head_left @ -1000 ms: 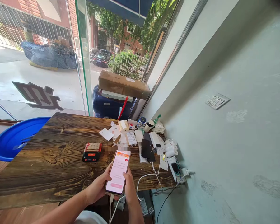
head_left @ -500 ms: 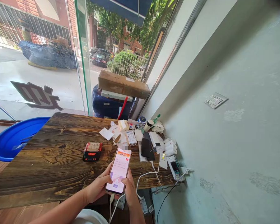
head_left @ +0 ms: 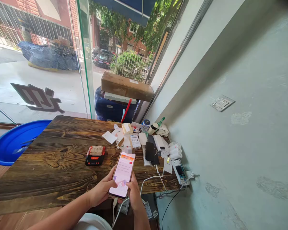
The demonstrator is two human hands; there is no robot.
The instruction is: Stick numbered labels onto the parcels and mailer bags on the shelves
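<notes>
A smartphone (head_left: 123,171) with a lit pink and white screen is held upright between both hands over the table's near edge. My left hand (head_left: 101,189) wraps its left side, thumb on the lower screen. My right hand (head_left: 133,191) grips the right side, its thumb over the lower right of the screen. The fingers behind the phone are mostly hidden. A white charging cable (head_left: 114,204) runs down from the phone's bottom end. To the left on the table sits a small red and black label printer (head_left: 95,156).
Papers and small boxes clutter the dark wooden table (head_left: 69,140) at the right, with a second phone (head_left: 150,151), paper rolls (head_left: 175,150) and a power strip (head_left: 181,172). A blue tub (head_left: 16,137) stands left. Wall at right; glass and a long carton (head_left: 124,86) beyond.
The picture on the lower part of the phone screen has altered slightly. My thumbs have shifted a little to the right; both hands keep the same hold.
</notes>
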